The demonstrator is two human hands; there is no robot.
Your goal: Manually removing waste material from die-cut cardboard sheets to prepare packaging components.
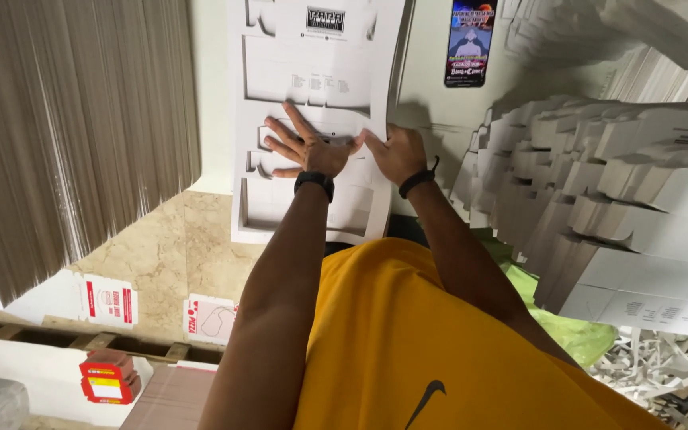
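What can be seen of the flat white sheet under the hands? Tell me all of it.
The flat cardboard sheet is a white, unfolded die-cut box blank with cut slots, flaps, curved notches and small dark print. It lies flat atop a stack of like sheets. The left hand presses on it, fingers spread; the right hand grips its right edge.

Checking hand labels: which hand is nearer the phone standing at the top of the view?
Right. The right hand rests on the flat box blank, below the phone; the left hand lies farther left.
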